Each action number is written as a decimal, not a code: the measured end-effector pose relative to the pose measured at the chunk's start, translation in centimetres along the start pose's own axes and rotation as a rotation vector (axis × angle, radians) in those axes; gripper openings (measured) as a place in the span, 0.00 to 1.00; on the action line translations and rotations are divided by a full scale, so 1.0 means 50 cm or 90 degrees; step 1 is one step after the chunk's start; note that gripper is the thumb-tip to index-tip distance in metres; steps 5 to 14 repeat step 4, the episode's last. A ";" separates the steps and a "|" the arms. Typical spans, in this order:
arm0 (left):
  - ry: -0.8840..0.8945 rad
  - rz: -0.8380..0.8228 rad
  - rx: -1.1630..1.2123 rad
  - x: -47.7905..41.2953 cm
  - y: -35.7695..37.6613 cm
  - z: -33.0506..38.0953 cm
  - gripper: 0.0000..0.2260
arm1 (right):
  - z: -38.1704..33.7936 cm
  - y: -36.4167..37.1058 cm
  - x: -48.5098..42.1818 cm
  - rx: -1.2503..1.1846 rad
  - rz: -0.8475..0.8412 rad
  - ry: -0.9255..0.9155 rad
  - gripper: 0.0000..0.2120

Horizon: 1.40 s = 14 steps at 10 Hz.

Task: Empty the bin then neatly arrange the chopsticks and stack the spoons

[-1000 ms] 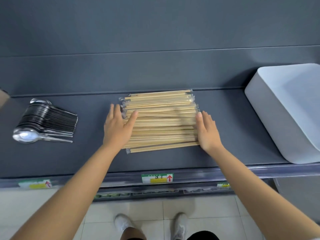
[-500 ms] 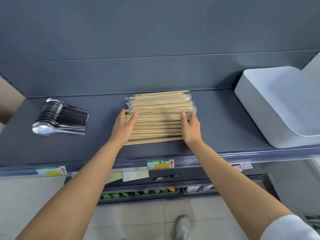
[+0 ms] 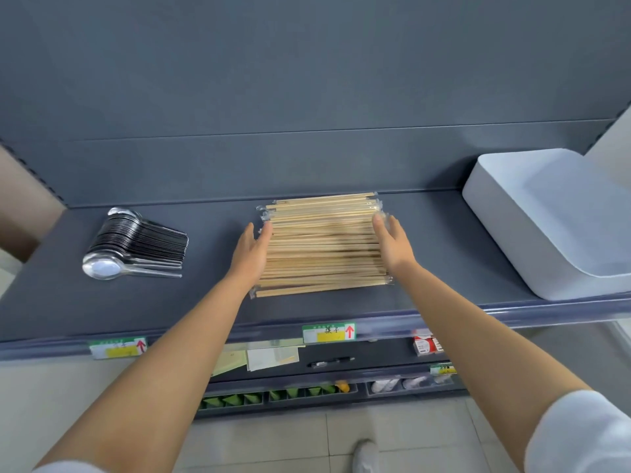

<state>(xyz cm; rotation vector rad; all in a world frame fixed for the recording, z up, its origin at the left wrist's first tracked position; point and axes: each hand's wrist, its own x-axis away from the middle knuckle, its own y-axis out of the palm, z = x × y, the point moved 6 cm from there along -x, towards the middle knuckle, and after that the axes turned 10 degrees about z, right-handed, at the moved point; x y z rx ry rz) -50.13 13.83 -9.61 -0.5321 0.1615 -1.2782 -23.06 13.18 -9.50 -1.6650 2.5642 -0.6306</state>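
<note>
- Grey shelving with a plain back panel fills the view, and the task's things all lie on one shelf (image 3: 444, 254), above a front rail that carries a price label (image 3: 329, 332).
- At the right end of the shelf sits the white bin (image 3: 495, 233). Nothing shows inside it, so the emptying looks done.
- The spoons (image 3: 136, 247) lie at the left end, nested bowl over bowl in a leaning row with their handles pointing right. That part also looks finished.
- The chopsticks (image 3: 324, 247), in clear wrappers, form a flat pile mid-shelf, running left to right, well apart from both spoons and bin.
- The left grip (image 3: 251, 254) is spread flat, fingers straight, its edge against the pile's left ends.
- The right grip (image 3: 392, 247) is likewise flat and straight-fingered against the right ends. Neither pinches anything.
- The step in hand appears to be squaring the pile: the ends are ragged, most visibly at the near left corner and the far rows.
- The next move likely calls for an even inward press from both sides along the pile's whole depth, light enough that the slick wrappers do not ride up over one another.
</note>
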 end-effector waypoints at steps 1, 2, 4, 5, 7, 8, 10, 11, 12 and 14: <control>-0.002 -0.014 0.036 -0.004 0.016 0.004 0.30 | 0.001 0.012 -0.025 -0.045 -0.022 0.037 0.38; 0.017 -0.031 0.042 0.003 0.025 0.015 0.29 | -0.004 0.016 -0.023 -0.011 -0.023 0.009 0.37; 0.127 -0.042 -0.184 0.007 -0.037 0.051 0.37 | -0.060 -0.013 0.020 0.149 0.029 -0.148 0.35; 0.127 -0.042 -0.184 0.007 -0.037 0.051 0.37 | -0.060 -0.013 0.020 0.149 0.029 -0.148 0.35; 0.127 -0.042 -0.184 0.007 -0.037 0.051 0.37 | -0.060 -0.013 0.020 0.149 0.029 -0.148 0.35; 0.127 -0.042 -0.184 0.007 -0.037 0.051 0.37 | -0.060 -0.013 0.020 0.149 0.029 -0.148 0.35; 0.127 -0.042 -0.184 0.007 -0.037 0.051 0.37 | -0.060 -0.013 0.020 0.149 0.029 -0.148 0.35; 0.127 -0.042 -0.184 0.007 -0.037 0.051 0.37 | -0.060 -0.013 0.020 0.149 0.029 -0.148 0.35; 0.127 -0.042 -0.184 0.007 -0.037 0.051 0.37 | -0.060 -0.013 0.020 0.149 0.029 -0.148 0.35; 0.127 -0.042 -0.184 0.007 -0.037 0.051 0.37 | -0.060 -0.013 0.020 0.149 0.029 -0.148 0.35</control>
